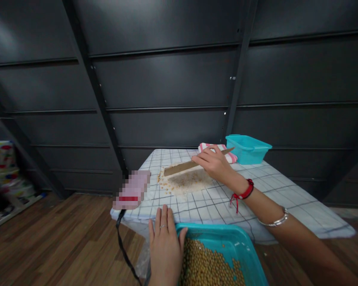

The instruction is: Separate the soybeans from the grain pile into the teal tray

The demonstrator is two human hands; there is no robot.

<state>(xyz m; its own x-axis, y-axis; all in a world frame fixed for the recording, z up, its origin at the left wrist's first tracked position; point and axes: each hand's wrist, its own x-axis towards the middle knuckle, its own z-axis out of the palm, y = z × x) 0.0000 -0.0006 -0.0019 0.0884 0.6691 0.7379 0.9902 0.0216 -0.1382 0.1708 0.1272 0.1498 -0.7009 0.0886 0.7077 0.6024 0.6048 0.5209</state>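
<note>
My right hand (213, 163) grips a long, flat wooden strip (180, 167) with a tapered end, tilted above the table. Under it lies a pale, powdery-looking patch (187, 184), with small yellow beans (167, 185) scattered along its left side. Closer to me, a turquoise basin (247, 242) holds many yellowish-brown beans (209, 264), probably soybeans. My left hand (165, 246) lies at the basin's left rim with fingers stretched forward and the thumb over the edge.
A checked white cloth (274, 190) covers the table. At its back stand a second turquoise basin (249, 153) and a pink-striped towel (232, 158). A blurred pink object (134, 186) with a black strap sits at the left edge. Dark metal panels (167, 79) rise behind.
</note>
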